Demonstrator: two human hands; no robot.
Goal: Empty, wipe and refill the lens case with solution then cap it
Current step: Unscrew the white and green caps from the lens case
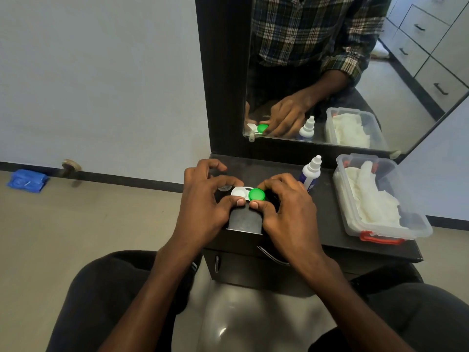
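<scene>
the lens case (247,193) sits near the front edge of the dark counter (317,232), in the middle between both hands. its left well looks open and white, with what seems a clear loose cap (224,188) lying on the counter just beside it, partly hidden under the fingers; its right well carries the green cap (256,194)

the step in hand looks like twisting that green cap, though i cannot tell whether it is going on or coming off. to do it well, keep the case flat and level so nothing spills from the open well, hold the body firm on the left side, and turn only the cap, without tipping

the left hand (205,199) is curled, thumb and fingers pinching the white left end of the case. the right hand (286,201) is curled too, thumb and fingers gripping round the green cap

further right stand the solution bottle (311,173), upright and capped, just beside the right hand, and a clear plastic box (416,222) of white tissues (368,196), within easy reach for wiping
</scene>
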